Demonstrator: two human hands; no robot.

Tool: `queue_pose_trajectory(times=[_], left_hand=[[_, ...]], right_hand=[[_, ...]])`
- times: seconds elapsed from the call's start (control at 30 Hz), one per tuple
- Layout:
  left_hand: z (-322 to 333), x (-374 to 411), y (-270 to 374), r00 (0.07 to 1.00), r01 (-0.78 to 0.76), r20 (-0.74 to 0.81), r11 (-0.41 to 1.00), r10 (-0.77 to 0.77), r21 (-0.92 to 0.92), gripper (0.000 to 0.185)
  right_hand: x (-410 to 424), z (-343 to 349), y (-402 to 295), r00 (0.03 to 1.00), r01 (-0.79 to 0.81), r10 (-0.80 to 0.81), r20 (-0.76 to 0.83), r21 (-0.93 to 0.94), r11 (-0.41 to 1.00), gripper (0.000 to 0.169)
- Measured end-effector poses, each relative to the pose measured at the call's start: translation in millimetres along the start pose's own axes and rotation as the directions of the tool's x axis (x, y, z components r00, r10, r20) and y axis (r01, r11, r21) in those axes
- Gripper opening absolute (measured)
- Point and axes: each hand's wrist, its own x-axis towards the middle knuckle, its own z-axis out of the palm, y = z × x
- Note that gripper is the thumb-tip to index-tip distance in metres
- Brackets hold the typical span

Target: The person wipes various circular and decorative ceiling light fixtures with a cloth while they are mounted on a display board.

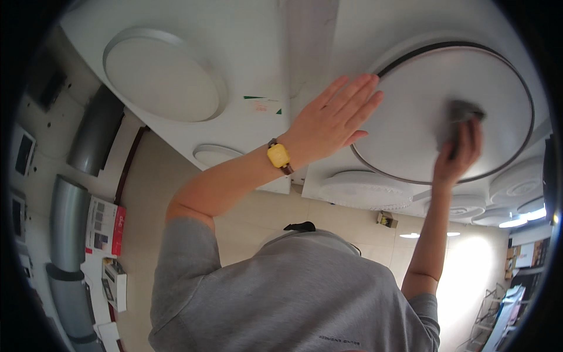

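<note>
A large round ceiling lamp with a white cover and a dark rim (409,145) is mounted on a white panel before me. Against its cover my right hand (462,149) holds a dark grey cloth (459,114), blurred in the picture. My left hand (341,110), fingers extended and holding nothing, is at the lamp's left rim; whether it touches the rim I cannot tell. A yellow-cased watch (278,155) with a brown strap is on the left wrist. Left of that hand, a small printed label (263,105) is on the panel.
Further round lamps (162,79) (367,189) are mounted on the white panels. Grey cylindrical units (69,222) line the wall at left, with a red and white box (103,226) beside them. A small open carton (387,219) is on the tiled floor. Metal racks (488,312) stand at lower right.
</note>
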Motion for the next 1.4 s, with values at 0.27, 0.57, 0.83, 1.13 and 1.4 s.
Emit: queue_pose_trajectory(times=[0.27, 0.57, 0.83, 1.13, 1.4], left_hand=[[-10.2, 0.2, -3.4, 0.999, -0.044, 0.005, 0.982, 0.044, 0.186, 0.078], [-12.5, 1.4, -2.6, 0.997, -0.073, 0.005, 0.963, 0.074, 0.26, 0.06], [-13.9, 2.4, 1.2, 0.995, -0.094, 0.056, 0.946, 0.081, 0.312, 0.063], [-14.4, 4.7, 8.2, 0.997, -0.078, 0.05, 0.957, 0.067, 0.279, 0.059], [-10.4, 6.0, 11.4, 0.998, -0.005, 0.055, 0.993, -0.001, 0.115, 0.059]], right_hand=[[66.5, 18.7, -41.2, 0.996, -0.021, 0.021, -0.086, 0.0, 1.0, 0.046], [-45.2, 14.0, -41.1, 0.95, 0.078, -0.116, 0.291, 0.137, 0.987, 0.052], [53.4, -1.4, -1.7, 0.958, -0.213, 0.223, -0.178, 0.073, 0.974, 0.041], [-8.2, 31.0, -74.7, 0.992, -0.005, -0.007, 0.122, 0.099, 0.995, 0.054], [-100.8, 16.6, -34.4, 0.938, 0.072, -0.086, 0.335, 0.055, 0.996, 0.044]])
